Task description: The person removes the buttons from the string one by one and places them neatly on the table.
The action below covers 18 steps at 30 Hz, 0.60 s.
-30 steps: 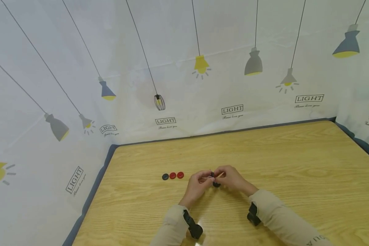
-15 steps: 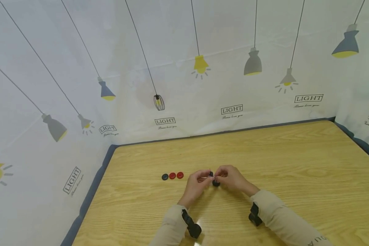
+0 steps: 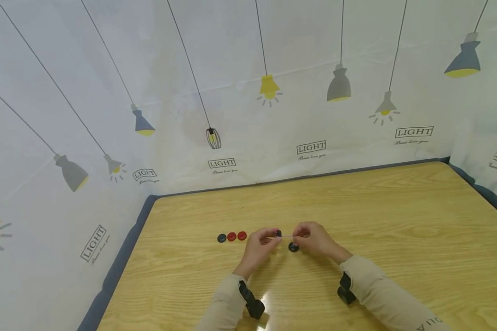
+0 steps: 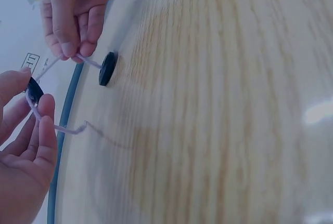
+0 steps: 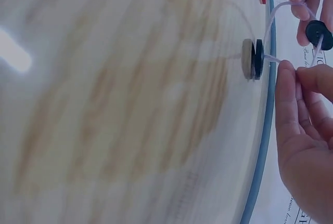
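Observation:
In the head view my left hand (image 3: 257, 248) pinches a black button (image 3: 279, 233) between thumb and fingers. Pale purple string (image 4: 51, 68) passes through that button, and a loose end (image 4: 73, 129) dangles below the left hand in the left wrist view. The thumb and fingertips of my right hand (image 3: 316, 239) pinch the same string a short way to the right. Under the right fingertips a second black button (image 5: 258, 59) hangs on the string, very close to the table; whether it touches, I cannot tell.
Two red buttons (image 3: 236, 236) and a dark green-grey button (image 3: 221, 238) lie in a row left of the hands on the wooden table (image 3: 377, 207). A wall sheet printed with lamps (image 3: 269, 87) rises behind the table's far edge.
My left hand has shifted left with its button, and the gap to the right hand has widened, baring string between them. The right hand stays almost in place; the lower button now shows more fully.

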### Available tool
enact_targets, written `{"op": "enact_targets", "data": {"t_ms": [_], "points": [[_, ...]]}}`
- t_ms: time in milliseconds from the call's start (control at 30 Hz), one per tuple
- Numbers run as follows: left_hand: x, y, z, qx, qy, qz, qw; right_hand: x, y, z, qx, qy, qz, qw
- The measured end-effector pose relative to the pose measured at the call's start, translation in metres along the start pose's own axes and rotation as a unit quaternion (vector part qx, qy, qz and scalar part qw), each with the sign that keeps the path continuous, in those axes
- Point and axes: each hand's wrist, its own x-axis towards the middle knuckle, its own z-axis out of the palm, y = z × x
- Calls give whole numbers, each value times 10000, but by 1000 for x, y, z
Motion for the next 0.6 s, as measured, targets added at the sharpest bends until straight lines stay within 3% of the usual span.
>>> {"op": "enact_targets", "data": {"t_ms": [600], "points": [[-7, 10, -20, 668, -216, 243, 9972, -6, 4, -7, -262, 181, 211, 9993]]}}
